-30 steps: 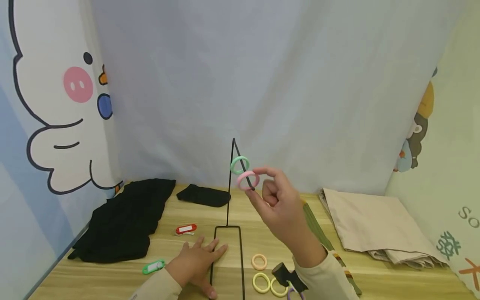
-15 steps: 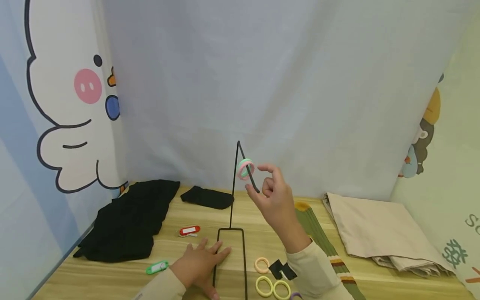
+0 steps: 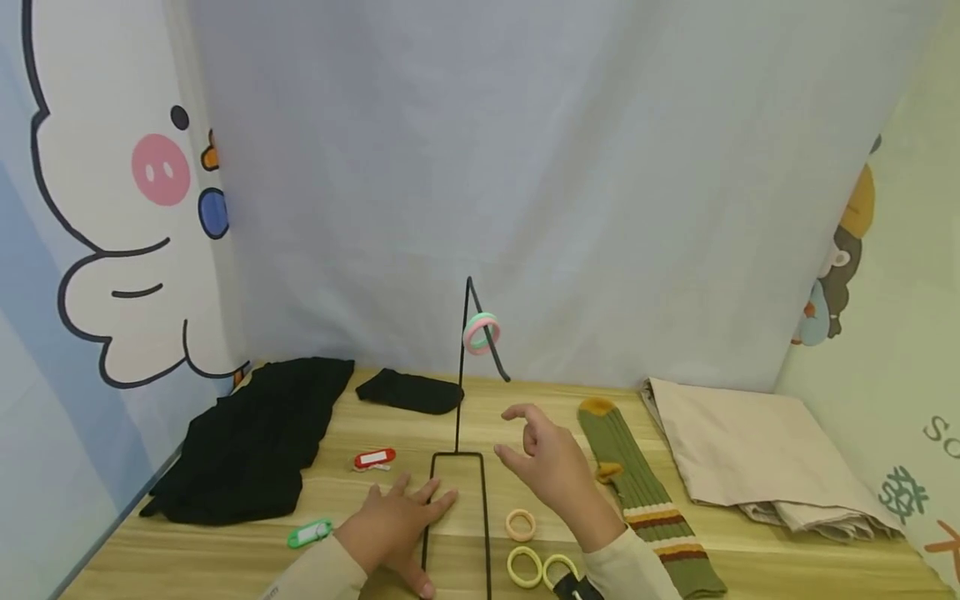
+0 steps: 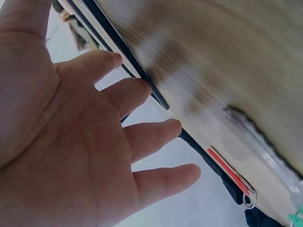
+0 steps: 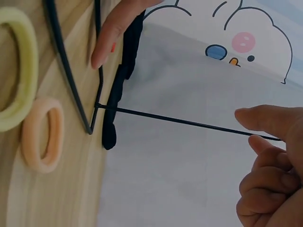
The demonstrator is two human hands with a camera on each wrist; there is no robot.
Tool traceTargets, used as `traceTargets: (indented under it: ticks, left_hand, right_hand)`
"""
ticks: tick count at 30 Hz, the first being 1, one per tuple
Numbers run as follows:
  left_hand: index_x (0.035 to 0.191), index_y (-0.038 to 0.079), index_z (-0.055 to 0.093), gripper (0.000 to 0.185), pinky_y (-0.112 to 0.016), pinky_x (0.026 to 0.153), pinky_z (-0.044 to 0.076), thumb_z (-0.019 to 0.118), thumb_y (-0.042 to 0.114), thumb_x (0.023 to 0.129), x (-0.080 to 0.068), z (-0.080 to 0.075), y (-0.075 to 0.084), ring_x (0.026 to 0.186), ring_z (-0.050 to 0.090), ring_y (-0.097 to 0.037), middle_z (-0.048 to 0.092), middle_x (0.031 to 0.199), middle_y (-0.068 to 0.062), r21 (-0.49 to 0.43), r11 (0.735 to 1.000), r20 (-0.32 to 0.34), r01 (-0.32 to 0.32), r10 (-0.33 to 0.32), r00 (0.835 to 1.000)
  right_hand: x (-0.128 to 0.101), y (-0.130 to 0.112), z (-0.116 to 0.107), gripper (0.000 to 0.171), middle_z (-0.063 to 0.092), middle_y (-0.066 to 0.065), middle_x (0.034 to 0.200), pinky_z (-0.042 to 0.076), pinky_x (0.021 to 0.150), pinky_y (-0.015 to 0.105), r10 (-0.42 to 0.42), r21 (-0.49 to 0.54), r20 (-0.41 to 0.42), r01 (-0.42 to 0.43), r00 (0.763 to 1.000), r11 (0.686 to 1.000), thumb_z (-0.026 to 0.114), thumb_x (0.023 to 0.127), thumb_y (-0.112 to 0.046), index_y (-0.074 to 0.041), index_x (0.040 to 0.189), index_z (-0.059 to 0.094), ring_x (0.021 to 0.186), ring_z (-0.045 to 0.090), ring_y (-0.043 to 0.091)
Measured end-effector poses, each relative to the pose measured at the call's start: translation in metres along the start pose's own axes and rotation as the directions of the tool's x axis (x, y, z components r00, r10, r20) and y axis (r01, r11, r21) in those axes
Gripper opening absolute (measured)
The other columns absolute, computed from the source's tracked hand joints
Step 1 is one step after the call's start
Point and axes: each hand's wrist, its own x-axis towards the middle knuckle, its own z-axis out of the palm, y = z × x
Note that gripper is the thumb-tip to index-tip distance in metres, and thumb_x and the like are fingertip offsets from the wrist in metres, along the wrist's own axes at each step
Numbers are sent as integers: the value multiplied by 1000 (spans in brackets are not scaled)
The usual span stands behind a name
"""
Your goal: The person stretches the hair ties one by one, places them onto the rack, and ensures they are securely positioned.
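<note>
Two rings hung, three left on the worktop

A pink ring [image 3: 480, 335] and a green ring [image 3: 483, 320] sit together on the stand's [image 3: 458, 400] hook; an orange ring [image 3: 520, 525] and two yellow rings [image 3: 524, 566] lie beside its base. The left hand [image 3: 395, 523] presses flat on the base, fingers straight. The right hand [image 3: 547, 461], which pinched the pink ring at the hook a second ago, has dropped away, its grip loose and empty.
</note>
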Motion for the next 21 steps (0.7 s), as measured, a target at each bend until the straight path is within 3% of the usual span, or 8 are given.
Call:
traceTargets:
  ticks: [5, 11, 15, 21]
  left_hand:
    - [144, 34, 31, 111, -68, 98, 26, 76, 65, 48, -1, 1, 0, 137, 25, -42, 30, 151, -3, -3, 1000, 4, 0, 0, 1000]
    - [144, 33, 31, 111, -69, 97, 26, 76, 66, 48, -1, 2, -3, 136, 25, -43, 30, 151, -4, -6, 1000, -13, -18, 18, 1000]
    - [144, 31, 31, 111, -70, 96, 26, 77, 64, 49, -2, 2, -3, 136, 24, -43, 30, 151, -5, -23, 999, -23, -42, 42, 999]
    - [145, 30, 31, 110, -70, 96, 25, 77, 62, 50, -4, 1, -3, 136, 24, -43, 29, 152, -6, -39, 998, -14, -53, 53, 999]
  right_hand:
    - [-9, 14, 4, 30, 34, -5, 54, 24, 42, 22, 69, -72, 140, -59, 988, 996, 69, 83, -21, -17, 110, 59, 43, 25, 9]
    - [-13, 24, 5, 31, 46, -1, 59, 30, 44, 25, 127, -140, 315, -86, 941, 986, 72, 79, -16, -9, 108, 62, 48, 37, 12]
    - [-14, 29, 6, 30, 59, 2, 72, 39, 52, 30, 174, -192, 368, -108, 913, 976, 76, 75, -17, -8, 101, 63, 59, 47, 14]
    - [-17, 35, 11, 33, 67, 5, 93, 45, 61, 36, 243, -277, 380, -141, 893, 951, 81, 67, -24, -9, 91, 63, 73, 57, 16]
